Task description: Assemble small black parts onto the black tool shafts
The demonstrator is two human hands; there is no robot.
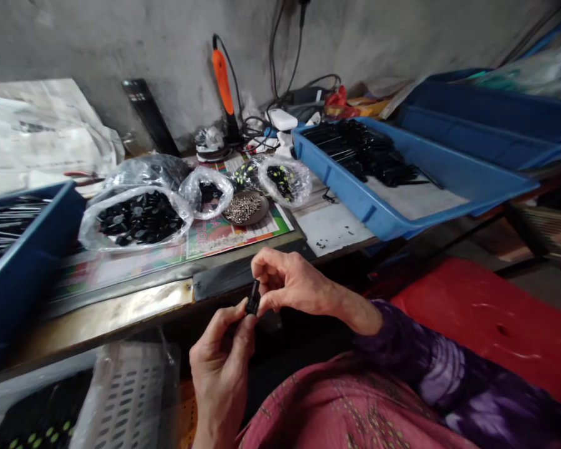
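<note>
Workbench edge [116, 305]: small matte-black plastic part [252, 298], pinched by left grip [222, 368], right grip [292, 280]

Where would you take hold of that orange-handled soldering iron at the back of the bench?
Grip the orange handle around its middle, reaching from above and the bench side. It stands tilted, nearly upright, with its top clear, while its lower end sits in a black stand beside tangled black cables, so gripping lower looks awkward.

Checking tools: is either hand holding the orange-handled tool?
No, the orange-handled tool stands upright; the left hand and right hand pinch a black part.
</note>
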